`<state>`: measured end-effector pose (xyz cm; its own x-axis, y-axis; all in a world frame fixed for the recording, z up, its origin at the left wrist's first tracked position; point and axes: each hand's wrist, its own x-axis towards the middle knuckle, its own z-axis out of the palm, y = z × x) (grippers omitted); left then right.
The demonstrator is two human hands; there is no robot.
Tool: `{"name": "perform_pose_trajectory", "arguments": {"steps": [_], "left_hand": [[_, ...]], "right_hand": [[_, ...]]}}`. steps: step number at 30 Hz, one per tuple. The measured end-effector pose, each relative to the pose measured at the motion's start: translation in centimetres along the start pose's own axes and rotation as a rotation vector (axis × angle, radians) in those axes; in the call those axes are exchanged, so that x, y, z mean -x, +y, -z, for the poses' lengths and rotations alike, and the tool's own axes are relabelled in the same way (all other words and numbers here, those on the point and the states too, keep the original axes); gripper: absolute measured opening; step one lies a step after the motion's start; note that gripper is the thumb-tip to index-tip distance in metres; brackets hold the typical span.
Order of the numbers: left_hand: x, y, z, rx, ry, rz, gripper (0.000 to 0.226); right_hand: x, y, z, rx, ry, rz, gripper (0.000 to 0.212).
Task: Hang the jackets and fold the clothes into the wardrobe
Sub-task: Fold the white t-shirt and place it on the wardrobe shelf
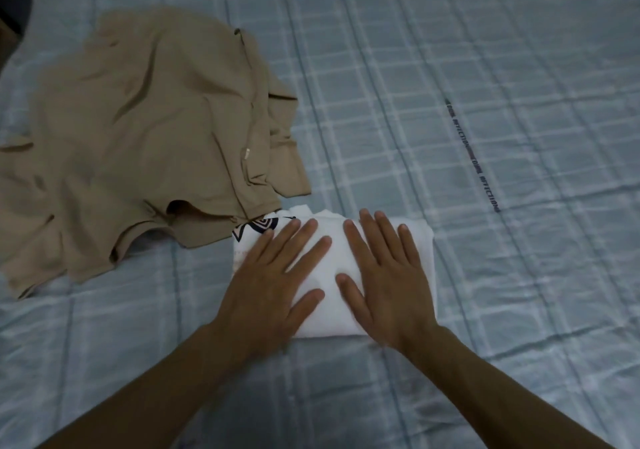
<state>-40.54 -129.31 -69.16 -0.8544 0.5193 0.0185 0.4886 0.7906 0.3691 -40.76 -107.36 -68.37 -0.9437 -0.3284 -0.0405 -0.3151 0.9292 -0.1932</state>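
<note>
We press left hand (273,282) and right hand (384,286), fingers spread, on the fold (329,317); the tan shirt (149,130) lies at 10 o'clock, nearer the left.

Bed cover (485,50): light blue fabric, quilted, with a check pattern of pale crossing bands and thin darker lines. It fills nearly the whole view and shows shallow creases, most of them toward the right edge and the near edge.

Lettered strip (472,154): a narrow dark line of printed capitals on the cover's right half, running diagonally from far to near; the wording is too blurred to read.

Dark area (8,1): beyond the bed's far left corner; contents cannot be told.
</note>
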Motion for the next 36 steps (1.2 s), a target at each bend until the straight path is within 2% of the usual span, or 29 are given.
{"name": "perform_pose_trajectory", "arguments": {"steps": [9,11,13,15,16,18,19,21,23,26,27,30,33,36], "left_hand": [[-2.5,-1.4,0.4,-0.036,-0.024,-0.001,0.067],[-2.0,-0.8,0.6,-0.103,0.024,-0.039,0.06],[-1.2,0.0,0.5,-0.183,0.162,-0.151,0.042],[0.1,0.7,0.3,-0.15,0.236,-0.182,0.038],[0.7,0.9,0.2,-0.107,0.207,-0.155,0.047],[1.9,1.1,0.0,-0.08,0.064,-0.086,0.081],[2.1,1.1,-0.1,-0.101,0.002,-0.075,0.094],[2.1,1.0,-0.3,-0.151,-0.046,-0.072,0.1],[1.6,1.1,-0.3,-0.194,-0.018,-0.071,0.089],[1.1,1.2,-0.4,-0.29,0.139,-0.089,0.053],[1.1,1.1,-0.4,-0.31,0.173,-0.086,0.048],[1.0,1.5,0.8,-0.335,0.239,-0.065,0.046],[1.1,3.5,4.0,-0.365,0.274,-0.066,0.043],[2.6,6.6,9.1,-0.367,0.244,-0.01,0.061]], "right_hand": [[-1.8,0.8,0.0,-0.072,0.019,0.007,0.067],[-0.8,0.6,0.4,-0.07,0.03,0.052,0.064],[0.7,0.6,0.6,-0.054,0.02,0.121,0.063],[2.3,0.9,0.7,-0.058,-0.021,0.164,0.075],[3.0,1.2,0.7,-0.056,-0.054,0.17,0.087],[3.6,1.5,0.6,-0.032,-0.09,0.164,0.107],[3.6,1.5,0.4,-0.026,-0.081,0.159,0.109],[3.3,1.6,0.0,-0.025,-0.045,0.164,0.104],[3.1,1.7,-0.2,-0.006,-0.026,0.163,0.103],[3.0,1.8,-0.5,0.004,0.033,0.148,0.098],[2.9,1.8,-0.5,0.001,0.059,0.151,0.096],[2.3,1.9,0.3,-0.006,0.118,0.163,0.091],[2.3,1.9,3.4,-0.037,0.104,0.172,0.096],[3.2,0.6,8.9,-0.056,0.131,0.233,0.1]]}}
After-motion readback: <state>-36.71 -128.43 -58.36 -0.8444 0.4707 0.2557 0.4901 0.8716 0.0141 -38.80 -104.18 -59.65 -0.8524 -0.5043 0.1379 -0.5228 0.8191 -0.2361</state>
